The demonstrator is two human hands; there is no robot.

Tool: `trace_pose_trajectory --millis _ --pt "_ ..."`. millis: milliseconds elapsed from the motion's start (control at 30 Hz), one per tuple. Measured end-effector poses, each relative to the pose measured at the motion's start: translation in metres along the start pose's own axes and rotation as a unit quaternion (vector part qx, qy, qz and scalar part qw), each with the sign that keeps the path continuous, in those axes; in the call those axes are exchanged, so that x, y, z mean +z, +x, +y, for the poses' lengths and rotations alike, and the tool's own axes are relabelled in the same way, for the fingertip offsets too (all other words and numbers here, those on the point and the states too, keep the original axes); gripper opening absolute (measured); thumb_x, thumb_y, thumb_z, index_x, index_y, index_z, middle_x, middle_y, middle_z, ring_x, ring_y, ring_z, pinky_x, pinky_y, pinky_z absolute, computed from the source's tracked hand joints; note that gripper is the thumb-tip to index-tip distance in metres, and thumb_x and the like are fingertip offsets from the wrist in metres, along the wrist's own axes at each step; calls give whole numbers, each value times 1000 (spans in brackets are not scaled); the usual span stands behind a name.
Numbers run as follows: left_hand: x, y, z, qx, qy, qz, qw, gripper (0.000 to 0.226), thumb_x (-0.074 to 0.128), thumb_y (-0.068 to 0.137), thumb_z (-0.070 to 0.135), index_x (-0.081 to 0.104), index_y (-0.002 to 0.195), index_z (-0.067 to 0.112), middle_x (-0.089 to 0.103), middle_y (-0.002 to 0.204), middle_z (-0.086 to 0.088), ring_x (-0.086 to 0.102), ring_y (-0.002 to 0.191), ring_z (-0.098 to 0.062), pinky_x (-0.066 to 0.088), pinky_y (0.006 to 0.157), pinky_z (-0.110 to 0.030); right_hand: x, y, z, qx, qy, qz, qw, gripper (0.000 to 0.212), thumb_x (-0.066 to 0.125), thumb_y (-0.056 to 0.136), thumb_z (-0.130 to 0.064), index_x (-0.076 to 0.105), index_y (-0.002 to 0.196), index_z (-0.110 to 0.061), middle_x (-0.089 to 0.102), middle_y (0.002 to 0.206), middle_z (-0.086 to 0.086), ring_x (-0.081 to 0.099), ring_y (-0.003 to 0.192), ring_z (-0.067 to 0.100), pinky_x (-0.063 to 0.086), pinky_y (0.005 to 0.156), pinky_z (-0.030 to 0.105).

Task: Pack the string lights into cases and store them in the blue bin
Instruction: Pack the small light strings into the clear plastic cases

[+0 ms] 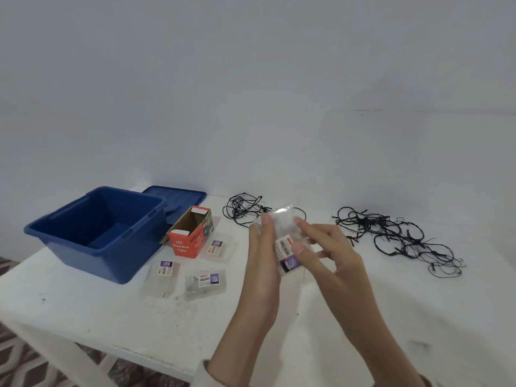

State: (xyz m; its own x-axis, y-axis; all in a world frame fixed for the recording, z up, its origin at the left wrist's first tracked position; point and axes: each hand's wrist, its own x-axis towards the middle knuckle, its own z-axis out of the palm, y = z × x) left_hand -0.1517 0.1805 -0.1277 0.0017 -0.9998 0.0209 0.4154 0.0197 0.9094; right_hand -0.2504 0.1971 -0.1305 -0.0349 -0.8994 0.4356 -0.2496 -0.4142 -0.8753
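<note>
**Clear case held in both hands, right of the blue bin**

A white table (83, 317) carries the open blue bin (131, 263), with its lid (178, 195) flat just behind it. Well to the bin's right sprawls a large tangle of string lights (396, 236), and a smaller tangle (243, 209) lies nearer. A red carton (185, 245) (open-topped) sits just beside the bin. To the right of the bin, the left hand (262, 263) grips a clear case (284, 238) with its fingers pressed together, while the right hand (335, 255) pinches it between thumb and forefinger. Three flat cases (206, 280) lie near the bin.
</note>
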Motion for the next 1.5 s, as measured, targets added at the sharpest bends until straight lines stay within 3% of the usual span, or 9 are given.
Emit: trace_pose_trajectory --millis 133,233,333,467,567,833,1033,1233,1500 --pt "-22 14 8 -106 -144 -43 983 51 36 96 43 53 127 7 65 119 -16 63 108 -25 49 90 -34 21 3 11 -97 -142 -33 985 69 54 76 -47 37 139 -25 53 123 -13 41 114 1 30 97 9" --pt "-41 27 8 -106 -126 -89 982 37 39 98 29 53 125 9 64 120 -15 64 105 -22 53 89 -33 32 15 23 -113 -194 -17 974 73 62 78 -39 31 142 -23 49 116 -17 42 110 2 33 96 13" --pt "-67 49 8 12 141 -43 989 42 57 91 19 42 129 34 55 128 11 60 104 -2 52 81 -14 33 30 35 -78 -192 -81 975 85 68 75 -15 21 142 -37 40 111 -30 41 105 -4 28 92 1" --pt "-98 78 27 135 500 -157 841 77 71 81 27 19 131 56 14 127 51 15 116 28 17 90 9 40 57 48 -50 -191 -156 968 89 63 72 -5 18 136 -48 42 114 -20 40 109 -6 29 86 -3" --pt "-112 101 36 151 616 -194 748 73 74 77 27 32 136 38 31 120 30 16 101 18 11 80 11 54 74 53 -66 -193 -186 961 84 55 69 -11 21 134 -52 37 117 -25 38 111 -5 32 87 -1" --pt "-143 145 23 95 608 -225 755 71 74 76 23 36 135 32 41 126 16 26 105 10 34 94 -17 79 96 83 -35 -280 -209 936 87 61 76 -11 12 140 -45 33 108 -19 37 110 5 42 87 18" --pt "-164 165 -24 75 687 -271 670 64 68 77 35 40 133 25 44 127 8 32 116 -10 33 98 -25 105 102 118 39 -297 -261 918 83 59 72 -4 22 142 -30 34 102 -21 36 103 9 45 84 17" --pt "-171 179 -54 34 724 -291 625 71 66 76 45 39 137 23 41 127 0 25 123 -18 27 100 -31 115 101 153 83 -390 -274 875 83 59 68 -12 24 141 -28 46 112 -8 38 108 13 26 83 22" --pt "-166 184 -61 59 746 -320 581 62 59 83 44 40 135 17 48 127 -4 36 119 -22 30 99 -35 121 97 163 128 -364 -284 878 75 56 70 -8 31 139 -23 45 120 -4 36 112 16 36 90 26"
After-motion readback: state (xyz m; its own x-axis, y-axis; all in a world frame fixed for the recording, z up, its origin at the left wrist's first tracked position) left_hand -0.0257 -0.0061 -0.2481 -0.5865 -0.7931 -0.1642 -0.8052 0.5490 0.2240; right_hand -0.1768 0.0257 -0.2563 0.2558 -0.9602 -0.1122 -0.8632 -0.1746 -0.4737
